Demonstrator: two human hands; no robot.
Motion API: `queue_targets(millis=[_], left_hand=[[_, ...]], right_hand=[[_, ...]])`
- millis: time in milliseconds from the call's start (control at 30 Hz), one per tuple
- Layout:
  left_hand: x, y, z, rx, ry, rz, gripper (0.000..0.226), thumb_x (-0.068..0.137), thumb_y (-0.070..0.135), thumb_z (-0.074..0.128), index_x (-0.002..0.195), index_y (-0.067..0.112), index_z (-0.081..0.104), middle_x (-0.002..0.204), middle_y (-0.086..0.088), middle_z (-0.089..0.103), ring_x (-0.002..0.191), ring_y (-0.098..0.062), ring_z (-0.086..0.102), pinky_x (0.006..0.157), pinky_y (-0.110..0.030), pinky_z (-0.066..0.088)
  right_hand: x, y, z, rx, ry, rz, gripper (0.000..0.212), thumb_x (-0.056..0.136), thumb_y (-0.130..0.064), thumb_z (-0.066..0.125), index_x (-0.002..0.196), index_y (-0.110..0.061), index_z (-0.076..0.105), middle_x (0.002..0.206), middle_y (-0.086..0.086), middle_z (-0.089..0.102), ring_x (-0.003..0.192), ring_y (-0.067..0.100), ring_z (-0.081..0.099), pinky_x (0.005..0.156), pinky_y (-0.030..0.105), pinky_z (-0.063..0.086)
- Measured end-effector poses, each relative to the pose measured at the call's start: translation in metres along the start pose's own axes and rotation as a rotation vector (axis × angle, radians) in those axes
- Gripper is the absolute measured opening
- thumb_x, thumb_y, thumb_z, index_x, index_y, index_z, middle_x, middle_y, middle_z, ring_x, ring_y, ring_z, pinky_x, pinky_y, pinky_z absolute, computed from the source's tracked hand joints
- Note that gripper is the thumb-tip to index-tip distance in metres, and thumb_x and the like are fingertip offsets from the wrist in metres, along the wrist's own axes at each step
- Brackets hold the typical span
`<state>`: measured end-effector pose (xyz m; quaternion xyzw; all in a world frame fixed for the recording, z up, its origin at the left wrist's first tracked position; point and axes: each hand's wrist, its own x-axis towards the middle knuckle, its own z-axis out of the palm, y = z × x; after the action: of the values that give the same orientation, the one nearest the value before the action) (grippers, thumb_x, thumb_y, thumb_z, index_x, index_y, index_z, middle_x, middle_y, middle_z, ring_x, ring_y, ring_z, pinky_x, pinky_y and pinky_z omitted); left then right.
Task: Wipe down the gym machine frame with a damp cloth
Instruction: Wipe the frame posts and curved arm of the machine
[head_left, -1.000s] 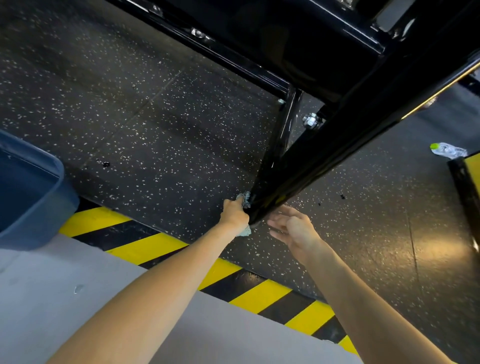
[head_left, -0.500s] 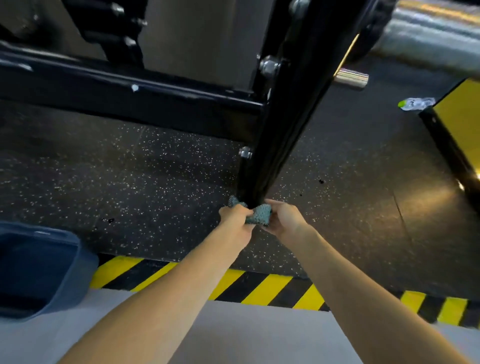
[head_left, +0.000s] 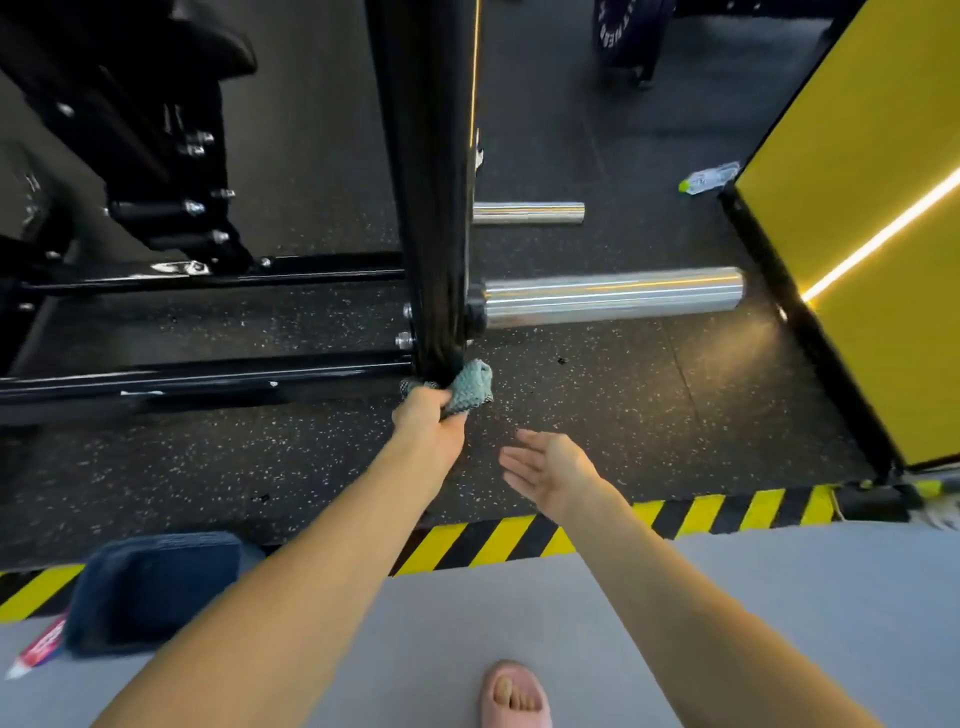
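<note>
A glossy black upright post (head_left: 431, 182) of the gym machine frame rises from the speckled rubber floor at the centre. My left hand (head_left: 428, 423) grips a grey-green textured cloth (head_left: 470, 387) bunched against the foot of that post. Part of the cloth sticks out to the right of the post. My right hand (head_left: 550, 470) hovers to the right and nearer to me, fingers straight, palm turned up, holding nothing. Black horizontal frame rails (head_left: 208, 374) run left from the post's base.
Two chrome pegs (head_left: 613, 299) stick out right of the post. A yellow panel (head_left: 857, 234) stands at right, a plastic bottle (head_left: 709, 179) beside it. A blue tub (head_left: 150, 587) and a red tube (head_left: 39, 647) lie at lower left by the yellow-black striped edge (head_left: 519, 535).
My right hand has let go of the cloth and drawn back to the right, open. My left hand still holds the cloth at the post's foot. The view has tilted up.
</note>
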<state>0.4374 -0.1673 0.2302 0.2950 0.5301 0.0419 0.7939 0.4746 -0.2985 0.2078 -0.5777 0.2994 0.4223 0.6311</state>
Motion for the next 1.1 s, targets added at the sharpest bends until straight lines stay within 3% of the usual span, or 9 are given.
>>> queue_targets(millis=[67,100,133,233,333,633,800,967,1100], left_hand=[[-0.046,0.017,0.006,-0.102,-0.113,0.072,0.032,0.097,-0.012,0.037,0.124,-0.027,0.042,0.13,-0.039,0.047,0.125,-0.044,0.041,0.084,-0.017,0.016],[-0.066,0.028,0.008,-0.156,-0.125,0.129,0.032,0.097,-0.012,0.036,0.126,-0.02,0.045,0.128,-0.03,0.053,0.126,-0.037,0.047,0.068,-0.017,0.032],[-0.084,0.038,0.008,-0.187,-0.119,0.14,0.034,0.096,-0.011,0.036,0.129,-0.013,0.047,0.124,-0.022,0.057,0.123,-0.03,0.052,0.091,-0.026,0.048],[-0.131,0.05,-0.001,-0.261,-0.186,0.075,0.032,0.097,-0.007,0.038,0.126,-0.007,0.05,0.106,-0.013,0.065,0.098,-0.02,0.064,0.078,-0.029,0.052],[-0.19,0.05,-0.014,-0.049,-0.266,0.006,0.021,0.098,0.002,0.043,0.108,0.0,0.06,0.091,-0.009,0.071,0.081,-0.017,0.068,0.069,-0.029,0.055],[-0.343,0.072,0.028,0.393,-0.305,-0.001,0.047,0.094,0.046,0.052,0.115,0.005,0.063,0.113,-0.016,0.068,0.103,-0.029,0.065,0.093,-0.046,0.05],[-0.411,0.08,0.061,0.737,-0.27,0.066,0.062,0.087,0.059,0.058,0.114,0.003,0.062,0.108,-0.015,0.069,0.094,-0.029,0.068,0.075,-0.036,0.054],[-0.461,0.081,0.096,0.796,-0.422,0.047,0.055,0.093,0.057,0.046,0.113,0.01,0.064,0.109,-0.009,0.071,0.101,-0.023,0.068,0.093,-0.04,0.051],[-0.477,0.079,0.135,0.759,-0.563,0.049,0.028,0.098,0.023,0.053,0.121,0.008,0.059,0.111,-0.01,0.07,0.103,-0.023,0.066,0.092,-0.041,0.051]], right_hand=[[-0.034,-0.015,-0.001,0.049,0.013,0.002,0.03,0.101,-0.012,0.043,0.127,-0.003,0.054,0.113,0.019,0.062,0.11,0.029,0.061,0.088,0.036,0.048],[-0.051,-0.022,0.0,0.062,0.012,0.001,0.03,0.101,-0.012,0.042,0.127,-0.003,0.054,0.109,0.018,0.062,0.107,0.028,0.061,0.087,0.036,0.048],[-0.069,-0.028,0.001,0.066,0.007,-0.002,0.03,0.101,-0.012,0.042,0.127,-0.003,0.054,0.107,0.017,0.062,0.105,0.027,0.061,0.086,0.036,0.048],[-0.121,-0.038,0.004,0.094,-0.027,0.006,0.031,0.102,-0.013,0.041,0.129,-0.004,0.053,0.111,0.017,0.062,0.109,0.028,0.061,0.087,0.035,0.048],[-0.175,-0.042,0.002,0.139,-0.129,0.012,0.034,0.103,-0.02,0.04,0.131,-0.004,0.051,0.117,0.017,0.062,0.108,0.028,0.06,0.09,0.037,0.047],[-0.344,-0.079,-0.022,-0.045,-0.314,-0.146,0.031,0.096,-0.031,0.057,0.109,-0.005,0.067,0.092,0.006,0.069,0.076,0.016,0.065,0.061,0.024,0.053],[-0.409,-0.109,-0.05,-0.183,-0.288,-0.237,0.027,0.088,-0.019,0.07,0.112,-0.009,0.062,0.103,0.008,0.068,0.091,0.02,0.064,0.081,0.031,0.054],[-0.443,-0.148,-0.081,-0.169,-0.252,-0.264,0.018,0.093,-0.024,0.064,0.104,-0.009,0.062,0.1,0.009,0.067,0.082,0.018,0.064,0.07,0.028,0.055],[-0.449,-0.191,-0.111,-0.157,-0.238,-0.305,0.031,0.096,-0.029,0.058,0.117,-0.006,0.06,0.1,0.008,0.067,0.084,0.019,0.064,0.073,0.03,0.055]])
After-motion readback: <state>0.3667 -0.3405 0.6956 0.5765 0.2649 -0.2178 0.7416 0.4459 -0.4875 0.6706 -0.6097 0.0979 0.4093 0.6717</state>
